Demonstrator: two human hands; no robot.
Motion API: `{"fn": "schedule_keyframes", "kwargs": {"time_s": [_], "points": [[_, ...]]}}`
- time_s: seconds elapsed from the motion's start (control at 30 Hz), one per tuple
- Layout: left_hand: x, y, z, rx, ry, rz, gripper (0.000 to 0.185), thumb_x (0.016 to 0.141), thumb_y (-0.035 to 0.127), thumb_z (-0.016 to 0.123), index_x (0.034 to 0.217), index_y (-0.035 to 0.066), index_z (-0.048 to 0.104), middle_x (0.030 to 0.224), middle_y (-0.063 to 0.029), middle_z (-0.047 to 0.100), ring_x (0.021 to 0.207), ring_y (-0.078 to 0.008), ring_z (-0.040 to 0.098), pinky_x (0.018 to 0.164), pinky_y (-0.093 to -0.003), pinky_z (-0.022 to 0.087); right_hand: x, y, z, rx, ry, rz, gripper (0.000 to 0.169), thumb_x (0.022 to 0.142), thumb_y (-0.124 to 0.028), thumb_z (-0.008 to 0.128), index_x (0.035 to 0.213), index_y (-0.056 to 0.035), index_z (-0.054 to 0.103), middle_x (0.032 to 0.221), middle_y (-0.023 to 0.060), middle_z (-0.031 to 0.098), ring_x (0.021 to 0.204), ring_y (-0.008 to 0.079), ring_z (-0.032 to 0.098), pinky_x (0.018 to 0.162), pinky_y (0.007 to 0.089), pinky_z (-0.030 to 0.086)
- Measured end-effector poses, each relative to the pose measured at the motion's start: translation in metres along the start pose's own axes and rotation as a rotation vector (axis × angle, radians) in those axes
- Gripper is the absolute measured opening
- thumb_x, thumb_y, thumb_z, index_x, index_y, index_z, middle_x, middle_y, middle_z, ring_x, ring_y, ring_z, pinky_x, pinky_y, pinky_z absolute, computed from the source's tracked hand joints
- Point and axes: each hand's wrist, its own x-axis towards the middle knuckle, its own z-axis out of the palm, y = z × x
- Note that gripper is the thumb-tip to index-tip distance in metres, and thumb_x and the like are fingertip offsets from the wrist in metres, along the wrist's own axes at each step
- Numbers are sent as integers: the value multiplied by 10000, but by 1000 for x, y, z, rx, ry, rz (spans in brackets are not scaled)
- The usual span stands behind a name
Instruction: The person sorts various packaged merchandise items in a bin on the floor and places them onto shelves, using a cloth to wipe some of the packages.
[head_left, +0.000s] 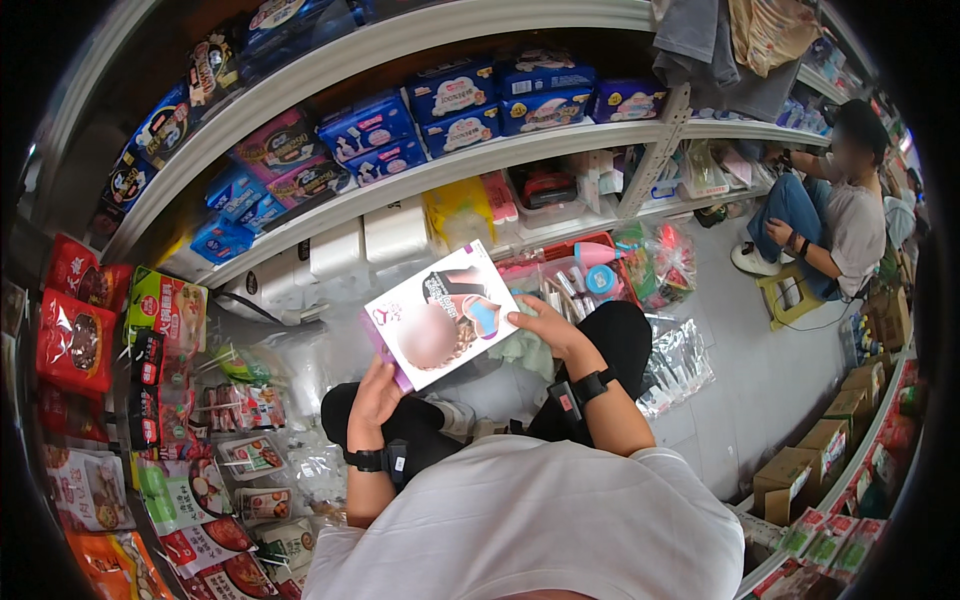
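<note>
I hold a flat white and purple cardboard box (442, 311), printed with a picture of underwear and some writing, tilted above my lap. My left hand (379, 397) grips its lower left corner, fingers behind it and thumb at the edge. At the right edge, my right hand (546, 328) pinches it with the thumb on the printed face. Just below that hand lies a pale green cloth (529, 354), partly hidden by the box. Beyond the right hand, a red crate (628, 291) contains a pink bottle (596, 253), a blue-lidded jar (601, 280) and other small goods.
Steel shelving (480, 154) with blue sanitary pad packs (457, 94) stands ahead, white tissue packs (395, 229) below. Food pouches (75, 326) hang at left. Clear plastic packets (679, 364) lie on the tiled floor. At right, a person (855, 202) sits on a yellow stool (784, 300) near cardboard boxes (787, 476).
</note>
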Motion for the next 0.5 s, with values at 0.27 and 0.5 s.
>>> {"fn": "schedule_keyframes", "kwargs": {"time_s": [0.27, 0.5], "points": [[13, -7, -7, 260, 319, 78, 625, 903, 423, 513, 1387, 87, 305, 1340, -132, 421, 1223, -221, 394, 955, -340, 369, 0, 6, -12, 253, 87, -39, 501, 798, -112, 688, 1236, -67, 449, 1082, 72, 569, 949, 174, 581, 768, 328, 511], [14, 8, 5, -450, -3, -99, 705, 894, 529, 453, 1334, -11, 342, 1359, -217, 385, 1188, -327, 467, 872, -401, 494, -12, -12, -5, -58, 34, -237, 405, 749, 8, 676, 1116, -78, 527, 1062, 53, 557, 997, 168, 551, 837, 312, 460]]}}
